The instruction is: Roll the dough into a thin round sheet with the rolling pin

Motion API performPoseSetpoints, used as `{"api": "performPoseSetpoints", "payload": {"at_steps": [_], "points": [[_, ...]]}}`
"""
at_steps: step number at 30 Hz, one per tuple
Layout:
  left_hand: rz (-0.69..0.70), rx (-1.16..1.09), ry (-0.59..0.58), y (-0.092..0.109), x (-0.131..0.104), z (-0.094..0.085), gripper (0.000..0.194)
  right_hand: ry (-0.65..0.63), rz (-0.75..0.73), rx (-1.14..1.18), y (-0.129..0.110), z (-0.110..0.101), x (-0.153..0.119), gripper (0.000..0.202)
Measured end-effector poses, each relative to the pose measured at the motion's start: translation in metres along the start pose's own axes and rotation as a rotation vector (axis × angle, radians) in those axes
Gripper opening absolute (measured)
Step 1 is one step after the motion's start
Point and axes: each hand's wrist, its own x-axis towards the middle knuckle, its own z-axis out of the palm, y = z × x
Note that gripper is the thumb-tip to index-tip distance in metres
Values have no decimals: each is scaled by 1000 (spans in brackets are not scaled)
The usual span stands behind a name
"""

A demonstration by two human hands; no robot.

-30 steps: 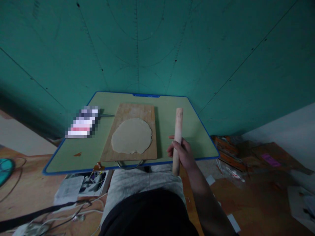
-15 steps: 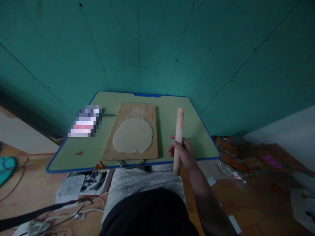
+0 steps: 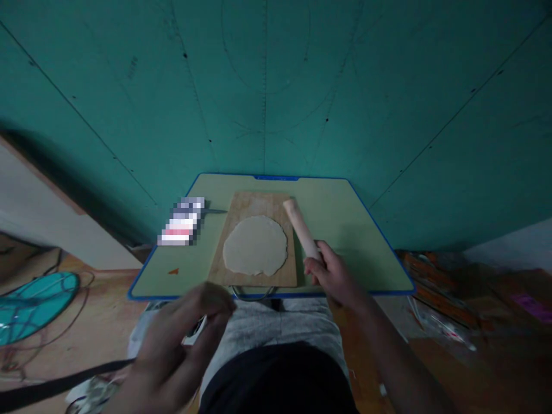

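My right hand [image 3: 328,267] is wrapped round the lower end of a pale wooden rolling pin [image 3: 299,225]. The pin is raised and slants to the upper left, its far end over the right edge of a wooden cutting board [image 3: 250,202]. On the board lies a thin, roughly round sheet of dough [image 3: 255,246] with a ragged edge. My left hand [image 3: 190,322], large and blurred, hovers in front of the board's near left corner. Its fingers are bent, and whether they hold anything cannot be made out.
The board rests on a light green table [image 3: 340,213] with a blue rim, against a green wall [image 3: 267,86]. A pixelated item [image 3: 181,221] lies at the table's left, near an orange scrap [image 3: 173,271]. A wire handle [image 3: 254,298] extends past the board's front edge.
My left hand has come into view from the lower left. The rolling pin has tilted left, towards the board, in my right hand. The whole view has shifted.
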Motion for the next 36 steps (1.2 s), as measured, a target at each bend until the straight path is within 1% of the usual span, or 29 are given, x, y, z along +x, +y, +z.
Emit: {"api": "performPoseSetpoints", "payload": {"at_steps": [1, 2, 3, 5, 7, 9, 12, 14, 16, 19, 20, 22, 25, 30, 33, 36], "points": [[-2, -32, -20, -8, 11, 7, 20, -34, -81, -116, -5, 2, 4, 19], [-40, -28, 34, -17, 20, 15, 18, -60, -170, -237, -9, 4, 8, 18], [-83, 16, 103, -27, 28, 22, 21, -80, -260, -352, -14, 8, 13, 21], [-117, 105, 157, -47, 35, 35, 35, -105, -411, -538, -21, 17, 23, 29], [-127, 147, 109, -65, 34, 45, 40, -123, -514, -662, -26, 29, 33, 28], [-89, 145, 77, -78, 28, 52, 39, -144, -581, -738, -30, 40, 42, 22], [-37, 120, 103, -89, 19, 56, 33, -175, -663, -801, -34, 53, 51, 19], [-33, 99, 124, -92, 14, 56, 30, -187, -700, -817, -34, 58, 53, 21], [-38, 83, 126, -94, 9, 55, 28, -185, -704, -796, -31, 60, 52, 20], [-56, 80, 125, -96, 1, 54, 26, -193, -652, -689, -23, 57, 48, 8], [-67, 83, 119, -96, -1, 53, 26, -194, -633, -647, -20, 55, 45, 8], [-77, 89, 111, -96, -6, 53, 24, -180, -617, -586, -15, 53, 39, 13], [-45, 101, 129, -91, -12, 53, 22, -116, -648, -563, -13, 53, 28, 20], [-15, 153, 195, -81, -23, 61, 32, -44, -663, -560, -14, 57, 12, 24], [-11, 189, 236, -76, -37, 67, 37, -28, -672, -541, -12, 57, 0, 27], [2, 208, 246, -73, -50, 70, 45, -25, -680, -548, -10, 56, -13, 31]]}}
